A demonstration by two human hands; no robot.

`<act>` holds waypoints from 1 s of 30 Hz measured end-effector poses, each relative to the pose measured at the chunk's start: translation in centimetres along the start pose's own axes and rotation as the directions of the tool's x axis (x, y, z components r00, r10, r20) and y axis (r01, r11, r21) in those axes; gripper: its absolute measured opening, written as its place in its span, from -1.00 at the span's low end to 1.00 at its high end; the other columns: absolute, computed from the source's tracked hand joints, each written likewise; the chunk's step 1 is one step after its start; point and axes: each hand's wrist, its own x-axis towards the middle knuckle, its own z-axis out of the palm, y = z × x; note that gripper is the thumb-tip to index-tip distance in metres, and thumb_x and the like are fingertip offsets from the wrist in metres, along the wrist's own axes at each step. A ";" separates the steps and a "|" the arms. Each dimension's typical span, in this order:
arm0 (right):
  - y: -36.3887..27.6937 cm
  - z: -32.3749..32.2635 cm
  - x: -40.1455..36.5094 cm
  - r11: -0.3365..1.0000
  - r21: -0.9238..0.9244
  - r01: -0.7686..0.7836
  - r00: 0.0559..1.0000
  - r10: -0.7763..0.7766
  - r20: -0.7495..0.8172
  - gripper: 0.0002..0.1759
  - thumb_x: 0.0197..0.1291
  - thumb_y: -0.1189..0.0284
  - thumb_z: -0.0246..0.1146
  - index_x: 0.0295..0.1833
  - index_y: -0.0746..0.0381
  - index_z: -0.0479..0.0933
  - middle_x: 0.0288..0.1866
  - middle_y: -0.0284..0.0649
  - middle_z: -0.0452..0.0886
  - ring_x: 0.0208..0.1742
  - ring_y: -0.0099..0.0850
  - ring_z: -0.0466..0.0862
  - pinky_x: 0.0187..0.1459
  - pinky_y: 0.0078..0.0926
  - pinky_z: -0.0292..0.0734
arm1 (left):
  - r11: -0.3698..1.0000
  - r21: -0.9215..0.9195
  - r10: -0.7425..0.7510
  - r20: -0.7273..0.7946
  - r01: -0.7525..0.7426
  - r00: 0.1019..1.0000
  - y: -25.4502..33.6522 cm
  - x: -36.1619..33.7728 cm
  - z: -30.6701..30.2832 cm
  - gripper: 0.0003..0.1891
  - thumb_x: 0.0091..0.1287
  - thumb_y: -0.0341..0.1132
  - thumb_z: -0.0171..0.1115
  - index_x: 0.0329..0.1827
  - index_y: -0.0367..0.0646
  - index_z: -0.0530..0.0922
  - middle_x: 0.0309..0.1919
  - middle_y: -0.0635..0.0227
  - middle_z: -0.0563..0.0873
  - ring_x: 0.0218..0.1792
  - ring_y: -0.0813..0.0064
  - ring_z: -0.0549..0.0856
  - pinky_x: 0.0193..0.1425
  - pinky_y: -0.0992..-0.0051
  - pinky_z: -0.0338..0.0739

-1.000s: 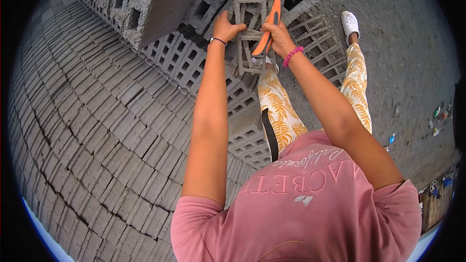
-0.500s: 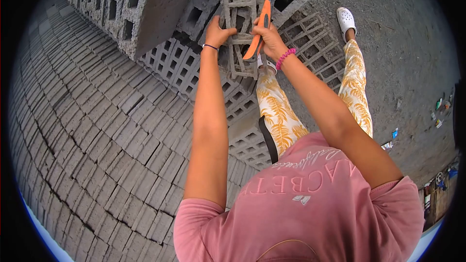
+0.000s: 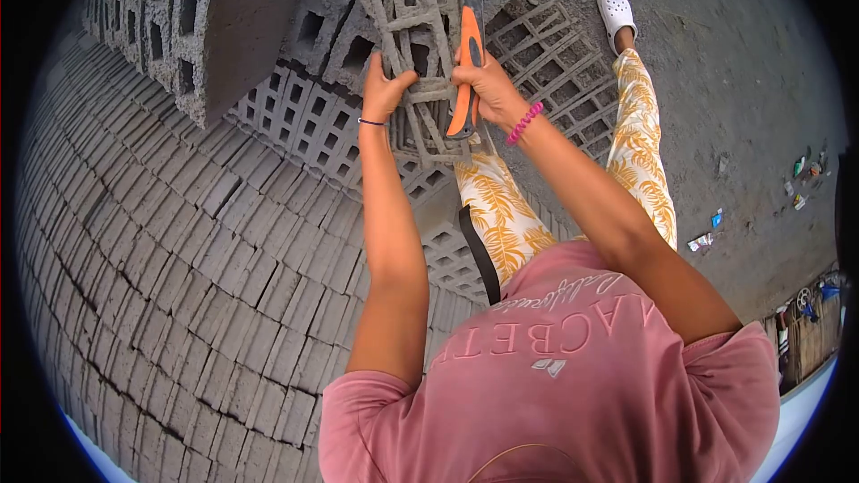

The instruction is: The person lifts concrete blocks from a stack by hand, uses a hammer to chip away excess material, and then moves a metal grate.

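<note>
Frame (image 3: 413,18) sits btwn the 2 hands, its near end just over 1 leg (image 3: 506,219). L hand (image 3: 385,92) grasps its L side, thumb by a crossbar; R hand (image 3: 489,88) is clenched round the orange tool (image 3: 470,45), which hides part of the frame's R side. Tool's far end reaches the top edge, so can't tell its full shape.

In the way: big block (image 3: 261,13) upper L w/ holed face, plus rough hollow blocks (image 3: 318,2) close behind the frame. More rows of holed blocks below L hand. Flat grid (image 3: 557,64) to the R, on the ground, partly behind R hand.

Stack (image 3: 179,277) of grey slabs, tight rows, fills the whole L side. Ground (image 3: 743,107) at R is bare grey dirt: 1 white clog (image 3: 616,13), litter (image 3: 702,241) scattered, planks (image 3: 819,340) at far R.
</note>
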 end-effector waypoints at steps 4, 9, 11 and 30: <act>0.2 -1.0 -2.2 0.999 -0.022 -0.047 0.999 0.047 0.004 -0.68 -0.26 0.67 0.16 -0.29 0.23 0.28 -0.45 -0.37 0.33 -0.46 -0.58 0.38 -0.40 -0.64 0.34 | 0.981 -0.185 -0.071 -0.057 0.059 0.996 0.2 -3.6 2.2 -0.52 -0.10 -0.50 0.14 -0.03 -0.28 0.28 -0.24 0.27 0.53 -0.28 0.48 0.54 -0.20 0.52 0.44; -0.6 -3.1 -5.9 0.992 -0.031 -0.119 0.991 0.120 0.053 -0.70 -0.22 0.65 0.16 -0.29 0.20 0.30 -0.44 -0.43 0.32 -0.45 -0.63 0.37 -0.38 -0.67 0.33 | 0.965 -0.258 -0.088 -0.132 0.051 0.987 1.2 -9.3 5.2 -0.45 -0.03 -0.53 0.10 0.10 -0.27 0.19 -0.12 0.26 0.47 -0.19 0.51 0.50 -0.10 0.56 0.40; -2.1 -3.6 -7.9 0.991 -0.080 -0.107 0.989 0.114 0.092 -0.72 -0.22 0.64 0.15 -0.32 0.17 0.31 -0.45 -0.46 0.29 -0.47 -0.66 0.33 -0.41 -0.69 0.29 | 0.972 -0.234 -0.084 -0.232 0.028 0.969 1.2 -11.0 7.1 -0.39 -0.02 -0.54 0.10 0.17 -0.26 0.14 -0.06 0.26 0.44 -0.14 0.50 0.49 -0.05 0.56 0.38; 1.0 -22.4 -8.1 0.995 0.004 0.101 0.918 -0.092 -0.387 -0.71 -0.18 0.70 0.11 -0.32 0.16 0.27 -0.46 -0.40 0.33 -0.51 -0.60 0.37 -0.46 -0.62 0.32 | 0.987 0.101 0.123 0.046 -0.127 0.991 -10.0 -4.0 24.0 -0.41 -0.16 -0.40 0.23 0.00 -0.36 0.25 -0.19 0.02 0.54 -0.16 0.17 0.56 -0.08 0.40 0.41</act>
